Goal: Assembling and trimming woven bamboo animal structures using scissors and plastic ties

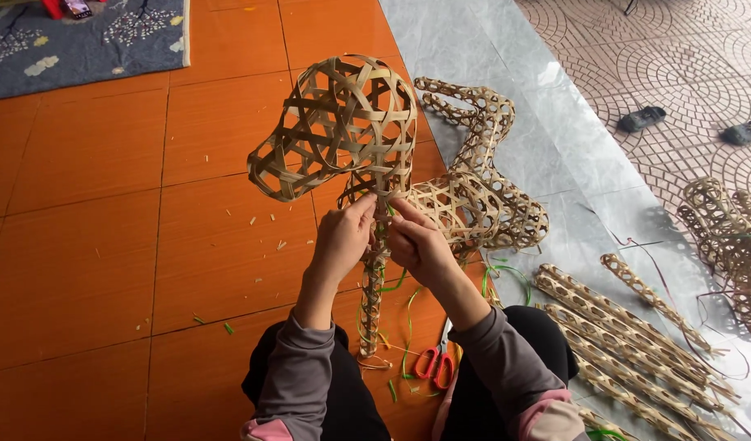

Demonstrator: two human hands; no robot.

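Note:
I hold up an open-weave bamboo shape (336, 122), a rounded head-like form on a narrow woven stem (372, 302) that reaches down to the floor between my knees. My left hand (343, 238) pinches the neck of the form from the left. My right hand (418, 242) grips the same neck from the right, fingertips touching the strips. Thin green ties (408, 327) hang around the stem. Both forearms wear grey sleeves.
Behind the form lies another woven bamboo body (482, 188). Red-handled scissors (437, 359) rest on the orange tiles by my right knee. Several woven bamboo tubes (628, 335) lie on grey sheeting at right; more woven pieces (726, 237) at far right. A blue mat (82, 41) at top left; two sandals (642, 119) beyond.

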